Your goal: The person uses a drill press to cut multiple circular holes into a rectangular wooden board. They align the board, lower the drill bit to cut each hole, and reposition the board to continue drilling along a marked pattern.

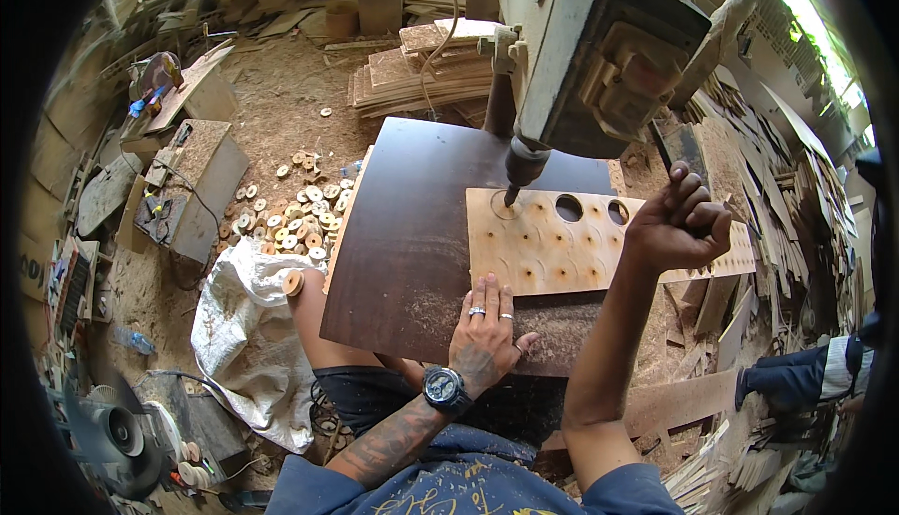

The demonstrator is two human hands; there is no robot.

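Observation:
A pale plywood strip (543, 276) with rows of small dark-edged holes and large round cut-outs lies on a dark brown board (403, 225). My left hand (482, 332) rests flat, fingers stretched, its fingertips on the strip's near edge. Above the strip's far left corner is the drill press chuck (526, 161), its bit down at a circular mark in the wood. On the right, my right hand (682, 220) is raised and closed at the end of a dark lever (660, 145) of the drill press; the curled fingers partly hide the grip.
The drill press head (599, 47) overhangs the board. Left of it lie many round wooden discs (290, 220) and a white sack (248, 328). Stacked panels (421, 70) stand behind, and scrap strips (782, 197) pile up at right. A person's leg (787, 379) shows at far right.

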